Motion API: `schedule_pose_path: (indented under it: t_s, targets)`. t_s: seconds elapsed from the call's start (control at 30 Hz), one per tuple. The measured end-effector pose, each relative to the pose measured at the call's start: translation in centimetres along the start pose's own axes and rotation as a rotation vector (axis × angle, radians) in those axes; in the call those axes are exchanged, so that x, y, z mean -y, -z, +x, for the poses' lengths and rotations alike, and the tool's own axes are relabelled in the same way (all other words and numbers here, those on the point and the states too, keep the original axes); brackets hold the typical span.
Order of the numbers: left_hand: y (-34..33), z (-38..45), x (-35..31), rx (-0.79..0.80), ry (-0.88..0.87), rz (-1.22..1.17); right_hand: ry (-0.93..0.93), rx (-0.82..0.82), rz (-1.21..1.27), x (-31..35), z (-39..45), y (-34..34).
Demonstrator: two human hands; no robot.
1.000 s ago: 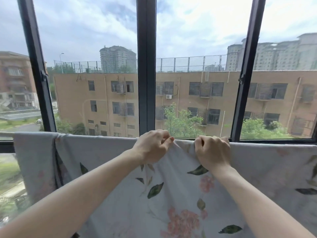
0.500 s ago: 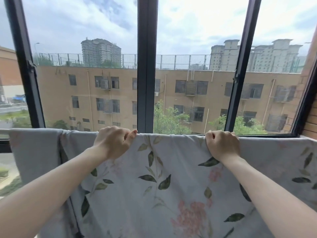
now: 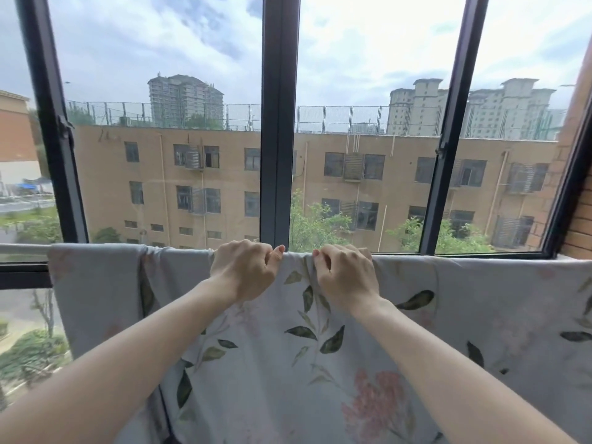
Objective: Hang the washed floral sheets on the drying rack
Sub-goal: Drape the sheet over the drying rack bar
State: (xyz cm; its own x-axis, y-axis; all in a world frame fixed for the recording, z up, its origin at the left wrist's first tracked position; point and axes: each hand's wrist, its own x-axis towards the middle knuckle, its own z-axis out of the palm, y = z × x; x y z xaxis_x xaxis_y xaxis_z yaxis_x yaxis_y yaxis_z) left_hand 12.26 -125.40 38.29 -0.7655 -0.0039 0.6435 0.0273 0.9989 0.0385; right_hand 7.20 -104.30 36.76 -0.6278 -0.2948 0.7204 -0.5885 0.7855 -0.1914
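- The floral sheet (image 3: 320, 363) is draped over the drying rack's rail (image 3: 22, 249) in front of the window frame (image 3: 278, 123) and hangs down toward you. A plainer panel (image 3: 96, 290) lies over the rail at the left; I cannot tell whether it is a separate sheet.
- Your left hand (image 3: 245, 269) has its fingers curled over the sheet's top fold, thumb pinching cloth against them.
- Your right hand (image 3: 347, 274) sits just beside it, fingers (image 3: 323, 259) curled and pinching the same fold.
- With both hands so close together, you risk bunching the cloth at the middle; it looks gathered there already, and wet folds would dry slowly.
- Pull sideways unevenly and you could drag the sheet along the rail, crowding the left panel.
- If more cloth hangs on your side, letting go could let the sheet slide off toward you.
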Motion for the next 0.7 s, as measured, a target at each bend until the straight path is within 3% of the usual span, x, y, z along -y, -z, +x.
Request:
schedule_pose_path:
  t_s: [0.13, 0.33, 0.5, 0.6, 0.7]
  targets:
    - [0.8, -0.7, 2.1, 0.017, -0.042, -0.03, 0.005, -0.048, -0.062, 2.0, 0.2, -0.8]
    - [2.7, -2.3, 6.0, 0.018, -0.089, 0.001, -0.048, 0.099, -0.069, 2.1, 1.5, 0.5]
    - [3.6, -3.3, 8.8, 0.022, 0.004, 0.031, -0.19, 0.351, -0.116, 1.7, 3.6, 1.7]
    - [4.1, -2.5, 8.6, 0.091, 0.047, 0.007, -0.289, 0.575, -0.164, 2.6, 5.6, 2.1]
    - [4.4, -1.2, 8.7, 0.218, 0.103, -0.008, -0.338, 0.659, -0.158, 3.2, 6.5, 1.8]
